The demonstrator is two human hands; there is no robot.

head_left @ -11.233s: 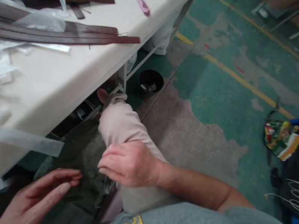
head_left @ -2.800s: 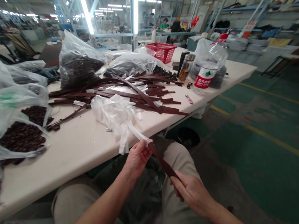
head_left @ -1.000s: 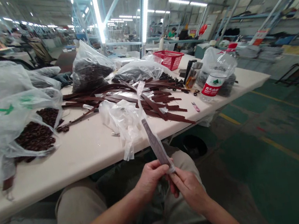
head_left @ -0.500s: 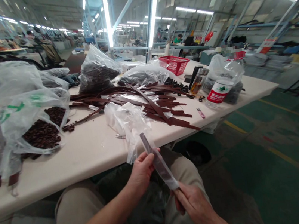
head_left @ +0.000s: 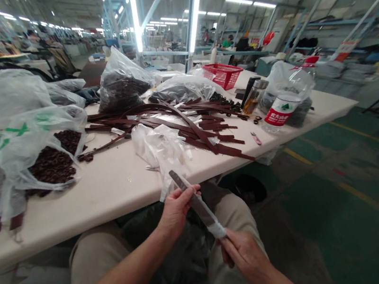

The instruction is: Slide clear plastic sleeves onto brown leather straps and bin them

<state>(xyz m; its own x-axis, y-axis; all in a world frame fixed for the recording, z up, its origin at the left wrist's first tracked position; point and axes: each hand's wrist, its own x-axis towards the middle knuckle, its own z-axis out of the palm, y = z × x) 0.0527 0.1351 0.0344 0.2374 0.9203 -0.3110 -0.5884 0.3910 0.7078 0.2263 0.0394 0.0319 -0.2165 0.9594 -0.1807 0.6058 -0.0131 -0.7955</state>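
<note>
Your left hand [head_left: 177, 211] pinches a brown strap [head_left: 204, 211] between thumb and fingers, close to its top end. Your right hand [head_left: 246, 253] is curled tight around the low end. The strap is in front of you, over your lap, and it slants up toward the table [head_left: 109, 183]. Thin clear plastic [head_left: 218, 230] is around it, all bunched up just above your right hand. On the table, crumpled white wrappers [head_left: 157, 147] sit near the edge, and a big messy pile of brown straps [head_left: 191, 129] lies behind them. Little pink snips [head_left: 255, 138] lie to the right.
</note>
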